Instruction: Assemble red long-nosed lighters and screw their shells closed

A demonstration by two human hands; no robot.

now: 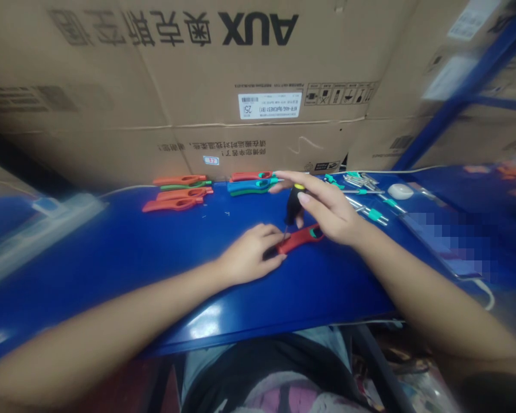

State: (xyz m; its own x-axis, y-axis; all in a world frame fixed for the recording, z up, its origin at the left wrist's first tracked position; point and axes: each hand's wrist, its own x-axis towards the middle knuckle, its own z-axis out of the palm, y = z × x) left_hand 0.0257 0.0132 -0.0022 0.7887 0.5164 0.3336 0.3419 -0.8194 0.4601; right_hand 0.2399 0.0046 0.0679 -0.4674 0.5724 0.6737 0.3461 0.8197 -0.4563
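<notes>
Clasped in the right hand (332, 207), a black screwdriver (292, 207) points down at a red casing (298, 240) on the blue table (155, 246). The left hand (251, 252) pinches the casing's dark end between thumb and fingers; the red part juts past that grip, below the right hand.

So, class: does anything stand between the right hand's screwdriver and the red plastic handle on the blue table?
Nothing visible does. The right hand holds the black screwdriver, its shaft angled down to the red plastic handle, near the left hand. Blur hides whether the tip touches.
</notes>
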